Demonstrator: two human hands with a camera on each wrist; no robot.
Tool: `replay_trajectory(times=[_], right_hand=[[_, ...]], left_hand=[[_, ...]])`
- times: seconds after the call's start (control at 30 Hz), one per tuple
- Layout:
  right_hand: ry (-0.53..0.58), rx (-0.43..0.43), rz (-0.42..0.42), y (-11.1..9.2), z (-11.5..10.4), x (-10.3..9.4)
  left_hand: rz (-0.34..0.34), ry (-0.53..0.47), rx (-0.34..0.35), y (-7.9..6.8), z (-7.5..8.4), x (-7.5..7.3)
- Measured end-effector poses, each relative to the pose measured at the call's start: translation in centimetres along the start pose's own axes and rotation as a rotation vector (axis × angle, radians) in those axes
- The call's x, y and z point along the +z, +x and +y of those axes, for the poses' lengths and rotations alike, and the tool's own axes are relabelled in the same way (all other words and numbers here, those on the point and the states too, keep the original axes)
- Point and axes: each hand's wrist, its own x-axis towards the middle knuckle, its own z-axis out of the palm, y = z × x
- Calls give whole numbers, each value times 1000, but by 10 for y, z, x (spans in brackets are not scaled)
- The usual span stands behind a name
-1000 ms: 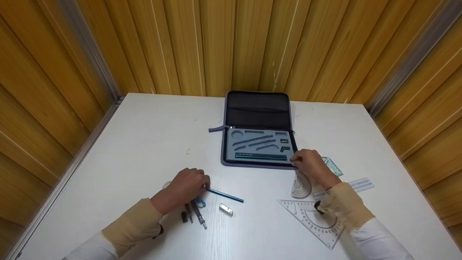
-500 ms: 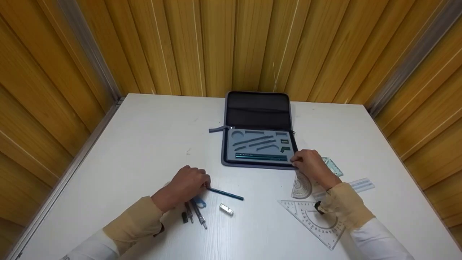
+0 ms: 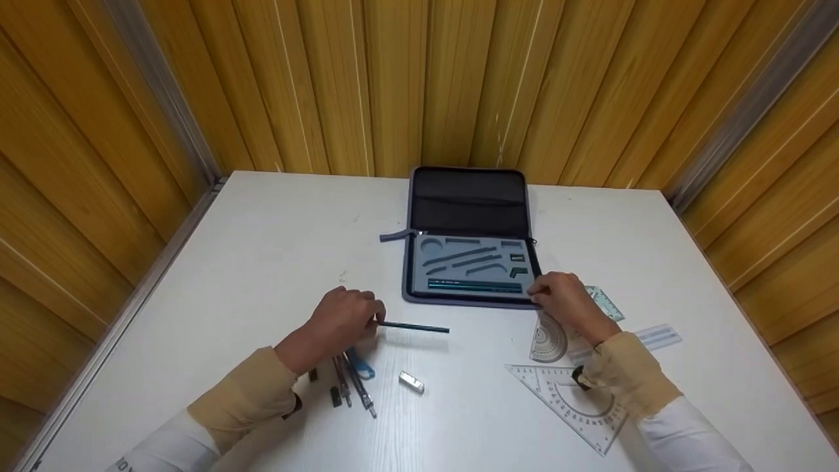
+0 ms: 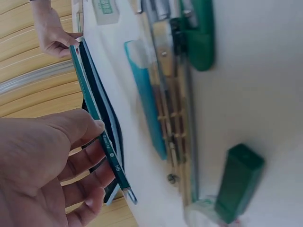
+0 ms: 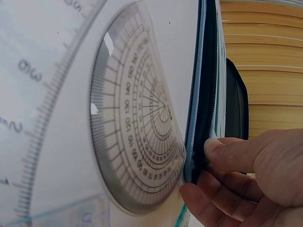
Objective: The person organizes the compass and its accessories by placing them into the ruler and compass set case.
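Note:
My left hand (image 3: 344, 321) pinches a dark green pencil (image 3: 416, 327) by one end, raised over the table with its other end pointing right. In the left wrist view the pencil (image 4: 111, 156) shows an HB mark between thumb and fingers. My right hand (image 3: 567, 301) grips the front right corner of an open zip case (image 3: 468, 187). In the right wrist view the thumb lies on the case edge (image 5: 201, 94), fingers below. The case's grey foam insert (image 3: 423, 278) has cut-out slots; green pencils (image 3: 475, 285) lie in the front one.
Metal compasses (image 3: 362, 392), a blue tool (image 3: 362, 368) and a small green box (image 4: 239, 184) lie under and beside my left hand. A white eraser (image 3: 411, 381) lies centre front. Around my right forearm are a protractor (image 3: 547, 339), set square (image 3: 596, 423) and ruler (image 3: 659, 336).
My left hand has lifted and moved slightly away from me with the pencil, which has swung closer to level across the view. My right hand stays at the case corner.

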Motion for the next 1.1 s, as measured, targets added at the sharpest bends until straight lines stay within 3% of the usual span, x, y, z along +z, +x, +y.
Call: replay_trajectory(times=[0.33,0.63,0.9,1.1], right_hand=[[-1,21,2,1,0,1],[-10,56,-12,2,-1,3],[-20,45,-17,5,-2,3],[-10,55,-20,3,-3,2]], left_hand=[[121,33,-1,30,2,-9],[158,33,-12,61,10,-7],[150,29,38,85,22,-5],[180,16,63,100,30,3]])
